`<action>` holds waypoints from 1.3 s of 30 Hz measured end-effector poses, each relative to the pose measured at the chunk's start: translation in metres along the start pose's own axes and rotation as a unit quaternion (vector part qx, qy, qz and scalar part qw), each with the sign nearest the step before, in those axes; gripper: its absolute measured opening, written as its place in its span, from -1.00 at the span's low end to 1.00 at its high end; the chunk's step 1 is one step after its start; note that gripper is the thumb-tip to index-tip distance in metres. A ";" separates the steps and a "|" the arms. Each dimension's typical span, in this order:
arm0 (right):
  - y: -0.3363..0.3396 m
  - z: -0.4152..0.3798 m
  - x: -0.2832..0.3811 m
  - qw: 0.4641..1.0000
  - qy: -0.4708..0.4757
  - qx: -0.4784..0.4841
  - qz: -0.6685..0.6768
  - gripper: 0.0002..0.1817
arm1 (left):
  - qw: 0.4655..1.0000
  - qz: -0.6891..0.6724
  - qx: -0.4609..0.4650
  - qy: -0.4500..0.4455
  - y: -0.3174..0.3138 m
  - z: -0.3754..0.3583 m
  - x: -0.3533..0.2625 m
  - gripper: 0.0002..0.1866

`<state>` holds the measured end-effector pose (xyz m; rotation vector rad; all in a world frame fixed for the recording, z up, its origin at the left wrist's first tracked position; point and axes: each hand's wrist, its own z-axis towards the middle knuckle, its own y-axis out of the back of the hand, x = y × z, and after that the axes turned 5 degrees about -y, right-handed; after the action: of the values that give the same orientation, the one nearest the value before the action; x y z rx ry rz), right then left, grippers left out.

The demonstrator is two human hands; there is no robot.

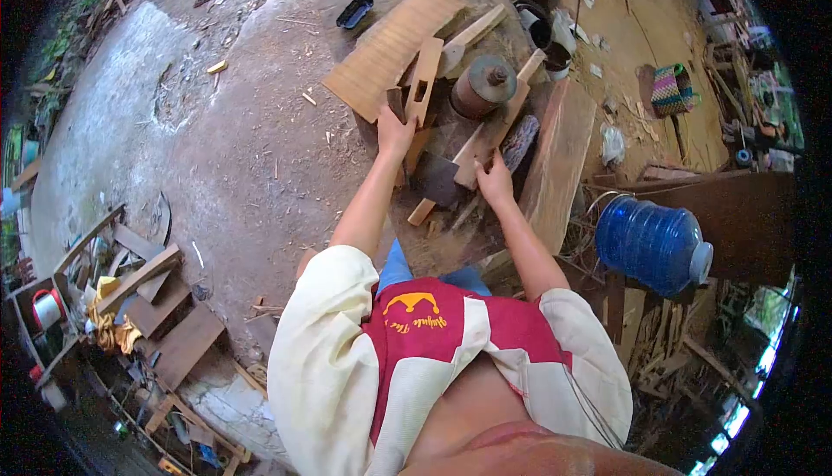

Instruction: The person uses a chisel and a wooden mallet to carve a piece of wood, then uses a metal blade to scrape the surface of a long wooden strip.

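My left hand (396, 133) is closed around the near end of a pale wooden block with a slot cut through it (425, 80), which looks like a hand plane body. A small dark piece (396, 103) stands up by these fingers. My right hand (496, 179) pinches the near end of a long brown wooden piece (501, 129) that slants away to the right. Between the two pieces stands a round metal canister with a knob on top (479, 93). A dark square plate (436, 181) lies between my hands, partly over a thin wooden stick (422, 211).
Beyond my left hand lies a wide curved board (399, 42) with a small black tray (354, 11) beside it. A thick plank (562, 159) borders the right side. Further right are a blue water jug (650, 244) and a woven basket (673, 90). Wood scraps (173, 320) lie at left.
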<state>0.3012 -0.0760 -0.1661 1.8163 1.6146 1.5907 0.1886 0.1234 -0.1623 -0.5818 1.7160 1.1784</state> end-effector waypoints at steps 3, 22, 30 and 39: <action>0.000 -0.012 -0.012 0.997 0.076 0.021 0.002 -0.41 | 0.999 -0.010 -0.002 -0.030 -0.004 -0.009 0.005 -0.45; 0.020 -0.062 -0.046 0.995 -0.078 -0.017 -0.063 -0.57 | 0.968 0.205 0.140 0.045 0.016 -0.036 0.035 -0.44; 0.005 -0.071 -0.042 0.996 -0.007 0.089 -0.010 -0.68 | 0.976 0.176 0.129 0.024 0.031 -0.063 0.031 -0.38; -0.001 -0.072 -0.023 0.981 0.084 0.177 -0.007 -0.73 | 0.959 0.243 0.134 -0.058 0.037 -0.099 0.040 -0.13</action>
<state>0.2472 -0.1266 -0.1521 1.8676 2.0959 1.5655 0.0987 0.0555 -0.1718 0.0836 1.9319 1.2497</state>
